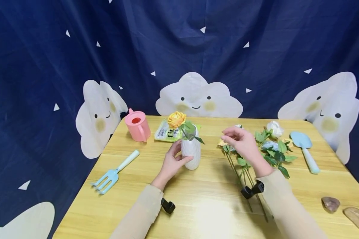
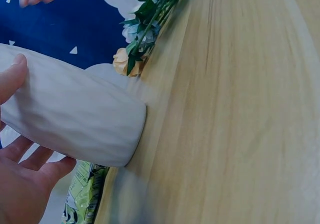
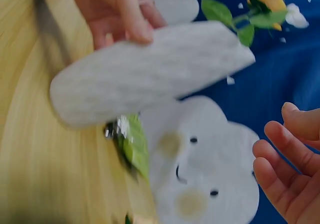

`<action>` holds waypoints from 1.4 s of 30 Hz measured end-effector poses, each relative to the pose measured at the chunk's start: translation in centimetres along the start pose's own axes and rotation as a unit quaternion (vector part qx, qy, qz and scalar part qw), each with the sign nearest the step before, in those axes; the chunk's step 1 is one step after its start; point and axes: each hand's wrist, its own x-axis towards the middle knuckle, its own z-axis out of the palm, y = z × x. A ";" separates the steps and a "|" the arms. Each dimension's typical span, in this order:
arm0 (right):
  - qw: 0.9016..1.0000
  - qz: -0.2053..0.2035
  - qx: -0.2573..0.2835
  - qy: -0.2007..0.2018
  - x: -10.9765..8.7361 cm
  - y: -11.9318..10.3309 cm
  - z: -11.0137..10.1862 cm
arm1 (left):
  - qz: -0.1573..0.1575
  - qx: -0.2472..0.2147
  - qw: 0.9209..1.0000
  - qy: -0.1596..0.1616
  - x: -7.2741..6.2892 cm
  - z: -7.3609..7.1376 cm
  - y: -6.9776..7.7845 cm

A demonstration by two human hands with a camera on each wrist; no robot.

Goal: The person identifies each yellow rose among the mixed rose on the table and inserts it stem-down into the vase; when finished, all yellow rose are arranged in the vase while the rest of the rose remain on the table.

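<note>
A white textured vase point(image 1: 191, 154) stands upright on the wooden table, with an orange-yellow rose point(image 1: 176, 119) and its green leaves rising from the mouth. My left hand point(image 1: 173, 163) holds the vase from its left side, thumb across the front; the left wrist view shows the fingers around its body point(image 2: 85, 112). To the right, my right hand point(image 1: 243, 143) hovers over a bunch of artificial flowers point(image 1: 275, 147), its fingers loosely bent. In the right wrist view nothing lies between those fingers point(image 3: 287, 149). White, pale blue and yellow blooms show in the bunch, stems pointing toward me.
A pink watering can point(image 1: 138, 127) and a green packet point(image 1: 167, 132) stand behind the vase. At left lies a blue hand fork point(image 1: 115, 172). A blue trowel point(image 1: 305, 149) and two stones, one dark point(image 1: 330, 203) and one brown point(image 1: 357, 218), lie at right.
</note>
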 end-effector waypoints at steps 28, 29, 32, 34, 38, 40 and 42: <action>0.975 0.177 0.018 0.134 -12.5 12.1 -11.2 | -0.014 0.009 1.000 0.021 1.2 -0.3 -3.4; 0.973 0.189 0.023 0.128 -12.7 11.7 -11.2 | -0.011 0.010 1.000 0.024 1.1 -0.3 -3.4; 0.966 0.229 0.048 0.113 -13.1 11.4 -10.9 | -0.003 0.007 1.000 0.025 1.0 -0.4 -3.5; 0.960 0.253 0.064 0.099 -13.3 11.7 -10.6 | -0.001 0.008 1.000 0.025 0.9 -0.4 -3.5; 0.953 0.287 0.053 0.077 -13.7 12.3 -9.9 | -0.003 0.010 1.000 0.023 0.9 -0.4 -3.5; 0.955 0.289 0.018 0.065 -13.8 12.3 -9.6 | -0.007 0.012 1.000 0.023 0.9 -0.3 -3.5; 0.957 0.284 -0.015 0.056 -13.9 12.2 -9.4 | -0.013 0.013 1.000 0.022 0.9 -0.3 -3.4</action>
